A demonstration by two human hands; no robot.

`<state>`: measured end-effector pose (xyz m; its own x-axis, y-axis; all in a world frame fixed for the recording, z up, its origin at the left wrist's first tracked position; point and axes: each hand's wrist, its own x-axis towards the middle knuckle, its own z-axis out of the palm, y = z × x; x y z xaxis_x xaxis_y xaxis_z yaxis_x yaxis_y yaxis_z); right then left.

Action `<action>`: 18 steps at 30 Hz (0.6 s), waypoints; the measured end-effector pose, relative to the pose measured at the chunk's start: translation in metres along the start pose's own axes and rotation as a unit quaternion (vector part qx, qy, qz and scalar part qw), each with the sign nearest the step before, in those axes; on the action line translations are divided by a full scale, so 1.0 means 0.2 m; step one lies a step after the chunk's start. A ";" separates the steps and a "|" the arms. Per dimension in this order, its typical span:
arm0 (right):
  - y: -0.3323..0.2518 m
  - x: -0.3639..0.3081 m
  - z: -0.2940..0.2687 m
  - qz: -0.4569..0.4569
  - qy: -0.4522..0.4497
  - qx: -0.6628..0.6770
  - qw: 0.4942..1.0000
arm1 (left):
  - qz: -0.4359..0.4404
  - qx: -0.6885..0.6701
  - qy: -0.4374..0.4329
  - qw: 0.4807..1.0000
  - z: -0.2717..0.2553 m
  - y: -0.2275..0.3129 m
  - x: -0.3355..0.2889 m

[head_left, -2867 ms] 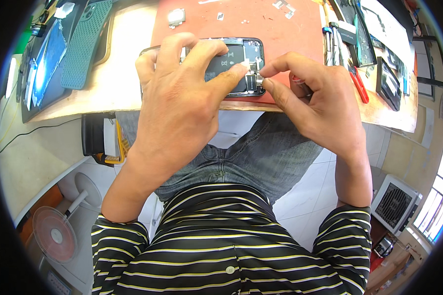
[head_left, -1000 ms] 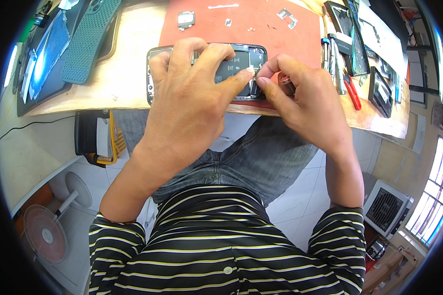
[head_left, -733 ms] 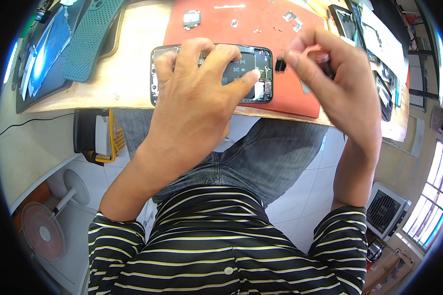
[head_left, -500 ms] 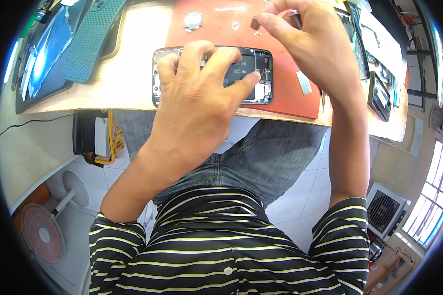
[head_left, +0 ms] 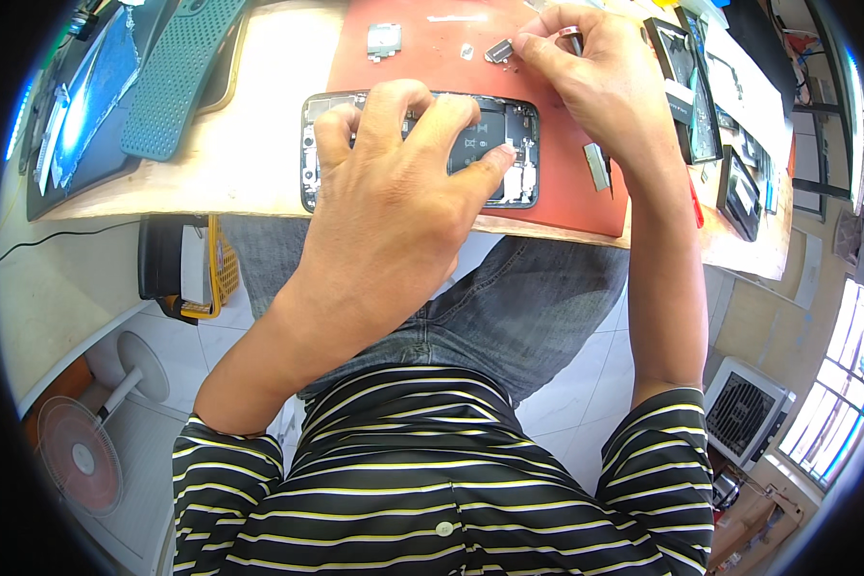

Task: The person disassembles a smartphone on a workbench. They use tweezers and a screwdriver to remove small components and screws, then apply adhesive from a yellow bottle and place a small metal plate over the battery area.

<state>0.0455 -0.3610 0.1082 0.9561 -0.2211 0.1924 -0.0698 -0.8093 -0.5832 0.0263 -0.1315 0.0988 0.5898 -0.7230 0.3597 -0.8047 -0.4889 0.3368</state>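
Note:
An opened smartphone point(head_left: 523, 123) lies near the table's front edge, its dark battery and circuit parts exposed. My left hand point(head_left: 394, 182) spans it from above, fingers bent over its far side and thumb pressing inside near the right end. Beyond the phone, my right hand point(head_left: 600, 82) pinches a small dark grey phone part point(head_left: 499, 51) between thumb and fingertips, low over the red mat point(head_left: 571, 206). A short shiny metal piece point(head_left: 571, 35) shows among the right hand's fingers; its kind cannot be made out.
A silver phone part point(head_left: 384, 39) and a tiny clear piece point(head_left: 467, 51) lie on the mat. A thin pale strip point(head_left: 597, 167) rests to the right. A green perforated case point(head_left: 178, 86) stands at the left; dark boxes point(head_left: 739, 192) crowd the right edge.
My right hand has shifted slightly left and lower, and the part in its fingertips has turned to show a wider grey face. The left hand stays on the phone.

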 end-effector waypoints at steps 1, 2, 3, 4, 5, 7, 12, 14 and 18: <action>-0.02 0.00 -0.01 -0.003 0.000 -0.015 1.000 | 0.003 0.004 0.001 1.000 0.00 0.00 0.00; -0.04 0.00 -0.03 -0.005 0.001 -0.029 1.000 | 0.003 0.004 0.002 1.000 0.00 0.00 0.00; -0.07 0.00 -0.06 -0.007 0.002 -0.043 0.999 | 0.001 0.001 0.001 1.000 0.00 0.00 0.00; -0.09 -0.02 -0.10 0.017 0.003 -0.022 1.000 | 0.003 0.004 0.001 1.000 0.00 0.00 0.00; -0.12 -0.04 -0.14 0.040 0.005 -0.002 0.999 | 0.003 0.004 0.000 1.000 0.00 0.00 0.00; -0.16 -0.10 -0.25 0.137 -0.005 0.134 0.981 | 0.003 0.007 -0.002 1.000 -0.01 0.00 0.00; -0.19 -0.25 -0.38 0.033 0.046 0.075 0.996 | 0.006 0.006 0.001 1.000 -0.02 0.00 0.00; -0.18 -0.31 -0.39 0.026 0.031 0.054 0.998 | 0.006 0.007 0.000 1.000 -0.02 -0.01 0.01; -0.15 -0.37 -0.37 -0.053 -0.028 0.037 0.998 | 0.007 0.005 0.000 1.000 -0.03 -0.01 0.01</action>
<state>-0.0449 -0.3615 0.1697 0.9716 -0.1032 0.2128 0.0521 -0.7843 -0.6182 0.0297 -0.1295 0.1044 0.5786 -0.7299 0.3639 -0.8135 -0.4839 0.3226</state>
